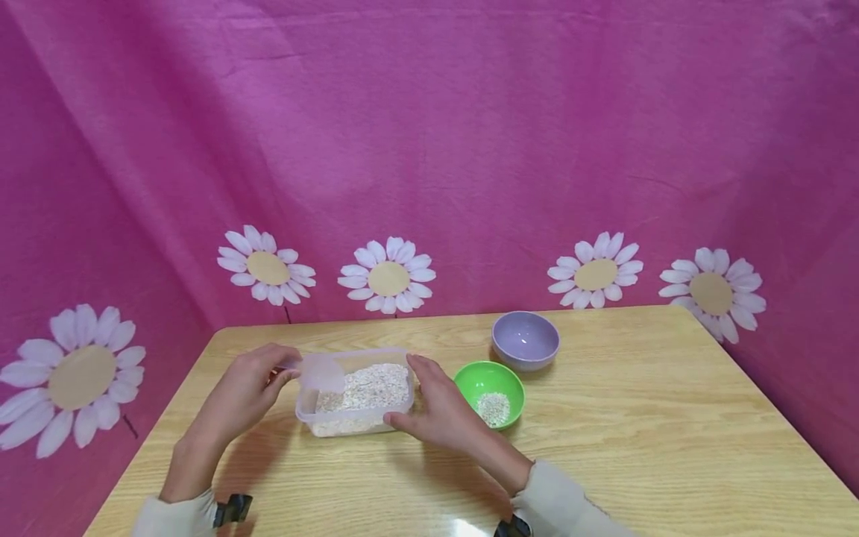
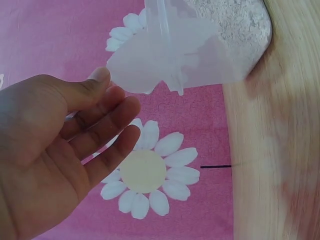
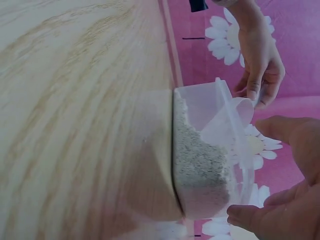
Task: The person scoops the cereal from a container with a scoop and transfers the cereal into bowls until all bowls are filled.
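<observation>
In the head view, a clear plastic container [image 1: 356, 426] of pale, oat-like flakes [image 1: 376, 388] stands on the table. My left hand [image 1: 250, 380] pinches the end of a translucent plastic scoop [image 1: 322, 373] between thumb and fingers. The scoop reaches over the container's left end, its lower part inside near the flakes. My right hand [image 1: 439, 406] holds the container's right end, thumb at the front wall and fingers towards the back corner. Just right of that hand sits a green bowl [image 1: 479, 377] with a small heap of flakes [image 1: 493, 409] inside.
Behind the green bowl is a purple bowl [image 1: 526, 343], close beside it. The wooden table [image 1: 637, 432] extends to the right. A pink cloth [image 1: 456, 164] with white flowers hangs along the table's back and sides.
</observation>
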`<state>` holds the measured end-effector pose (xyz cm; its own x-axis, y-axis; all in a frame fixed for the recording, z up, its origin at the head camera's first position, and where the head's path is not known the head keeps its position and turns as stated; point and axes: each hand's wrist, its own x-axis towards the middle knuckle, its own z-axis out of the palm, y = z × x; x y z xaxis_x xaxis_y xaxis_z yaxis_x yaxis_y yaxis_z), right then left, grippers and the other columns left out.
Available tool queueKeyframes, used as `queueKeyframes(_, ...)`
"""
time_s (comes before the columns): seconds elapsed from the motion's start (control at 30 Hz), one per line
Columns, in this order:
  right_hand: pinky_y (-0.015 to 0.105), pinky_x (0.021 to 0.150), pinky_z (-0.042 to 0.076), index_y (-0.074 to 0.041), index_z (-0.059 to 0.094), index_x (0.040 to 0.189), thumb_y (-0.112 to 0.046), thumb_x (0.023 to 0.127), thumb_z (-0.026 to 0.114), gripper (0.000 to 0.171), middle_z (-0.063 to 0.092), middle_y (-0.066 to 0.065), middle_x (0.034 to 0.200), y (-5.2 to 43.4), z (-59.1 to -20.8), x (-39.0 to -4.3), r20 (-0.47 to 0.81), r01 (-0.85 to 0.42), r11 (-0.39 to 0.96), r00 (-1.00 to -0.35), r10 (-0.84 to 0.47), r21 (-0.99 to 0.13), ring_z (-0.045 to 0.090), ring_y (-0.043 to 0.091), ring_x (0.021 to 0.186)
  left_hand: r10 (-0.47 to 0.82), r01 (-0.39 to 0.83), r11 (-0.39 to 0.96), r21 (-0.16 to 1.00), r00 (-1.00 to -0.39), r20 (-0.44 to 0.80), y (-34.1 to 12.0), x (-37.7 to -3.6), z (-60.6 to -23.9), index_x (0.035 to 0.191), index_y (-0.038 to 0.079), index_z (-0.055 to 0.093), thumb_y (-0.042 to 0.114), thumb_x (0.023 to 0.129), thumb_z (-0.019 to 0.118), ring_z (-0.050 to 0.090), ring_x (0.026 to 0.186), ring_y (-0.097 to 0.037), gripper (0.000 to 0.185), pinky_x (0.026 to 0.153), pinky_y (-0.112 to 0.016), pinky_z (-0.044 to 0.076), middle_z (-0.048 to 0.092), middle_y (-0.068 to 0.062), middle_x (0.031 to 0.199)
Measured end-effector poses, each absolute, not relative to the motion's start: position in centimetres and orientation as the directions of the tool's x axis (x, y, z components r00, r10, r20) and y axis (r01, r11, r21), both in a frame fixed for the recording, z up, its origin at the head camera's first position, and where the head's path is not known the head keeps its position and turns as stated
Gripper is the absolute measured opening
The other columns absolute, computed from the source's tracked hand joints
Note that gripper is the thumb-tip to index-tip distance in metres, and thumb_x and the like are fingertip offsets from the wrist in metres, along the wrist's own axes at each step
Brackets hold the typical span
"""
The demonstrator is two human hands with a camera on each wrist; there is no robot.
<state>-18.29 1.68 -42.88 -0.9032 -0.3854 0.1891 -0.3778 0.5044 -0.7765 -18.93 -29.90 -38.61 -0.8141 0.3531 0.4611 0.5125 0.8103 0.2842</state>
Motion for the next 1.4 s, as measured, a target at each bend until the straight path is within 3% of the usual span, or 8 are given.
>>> queueKeyframes(0.13, 0.057, 0.127, 0.036, 0.008, 0.037, 0.161, -0.029, 0.089, 0.087, 0.096, 0.042, 0.026, 0.166, 1.5, -43.3, -18.3, 0.174, -0.361, 0.513, -0.91, -0.376, -0.779, 0.043, 0.043, 0.154, 0.366, 0.507, 0.806, 0.304, -0.832, 0.418, -29.9, -19.1, -38.5, 0.103, 0.006, 0.076, 0.003, 0.093, 0.08, 0.057, 0.077, -0.007, 0.012, 0.068, -0.027, 0.053, 0.073, -0.001, 0.094)
queueKeyframes(0.23, 0.057, 0.127, 0.035, 0.008, 0.035, 0.162, -0.03, 0.09, 0.086, 0.096, 0.041, 0.026, 0.167, 1.5, -43.7, -18.3, 0.161, -0.345, 0.509, -0.915, -0.371, -0.789, 0.041, 0.043, 0.156, 0.391, 0.522, 0.783, 0.339, -0.836, 0.385, -29.8, -19.2, -38.7, 0.101, 0.007, 0.077, 0.002, 0.093, 0.08, 0.062, 0.08, -0.008, 0.01, 0.069, -0.028, 0.056, 0.074, -0.001, 0.094)
queueKeyframes(0.4, 0.057, 0.127, 0.036, 0.012, 0.034, 0.161, -0.027, 0.092, 0.084, 0.093, 0.044, 0.03, 0.164, 1.5, -44.3, -18.4, 0.168, -0.349, 0.495, -0.912, -0.374, -0.796, 0.044, 0.044, 0.154, 0.434, 0.526, 0.743, 0.414, -0.849, 0.301, -29.5, -19.4, -39.1, 0.103, 0.005, 0.078, 0.001, 0.093, 0.079, 0.069, 0.089, -0.011, 0.01, 0.074, -0.029, 0.06, 0.077, -0.002, 0.099)
queueKeyframes(0.6, 0.057, 0.125, 0.038, 0.012, 0.034, 0.16, -0.024, 0.094, 0.083, 0.09, 0.048, 0.031, 0.16, 1.5, -44.6, -18.5, 0.172, -0.352, 0.481, -0.909, -0.379, -0.803, 0.048, 0.043, 0.151, 0.477, 0.526, 0.694, 0.491, -0.848, 0.233, -28.4, -19.6, -39.5, 0.106, 0.005, 0.078, 0.005, 0.096, 0.078, 0.065, 0.088, -0.004, 0.01, 0.075, -0.026, 0.058, 0.077, -0.001, 0.1)
queueKeyframes(0.9, 0.056, 0.123, 0.041, 0.013, 0.036, 0.159, -0.022, 0.094, 0.084, 0.088, 0.05, 0.032, 0.158, 1.1, -44.7, -18.8, 0.188, -0.362, 0.465, -0.906, -0.378, -0.808, 0.051, 0.043, 0.148, 0.433, 0.48, 0.649, 0.59, -0.871, 0.233, -27.0, -19.8, -41.4, 0.106, 0.002, 0.077, 0.006, 0.099, 0.075, 0.057, 0.075, 0.001, 0.008, 0.068, -0.022, 0.052, 0.074, 0.0, 0.09)
queueKeyframes(1.4, 0.051, 0.119, 0.046, 0.012, 0.035, 0.16, -0.021, 0.095, 0.082, 0.087, 0.049, 0.032, 0.159, 1.1, -44.8, -18.7, 0.166, -0.339, 0.458, -0.911, -0.377, -0.822, 0.06, 0.041, 0.14, 0.415, 0.456, 0.634, 0.625, -0.882, 0.223, -26.5, -20.0, -42.3, 0.108, 0.005, 0.076, 0.007, 0.101, 0.073, 0.062, 0.076, -0.003, 0.008, 0.069, -0.023, 0.055, 0.072, 0.001, 0.091)
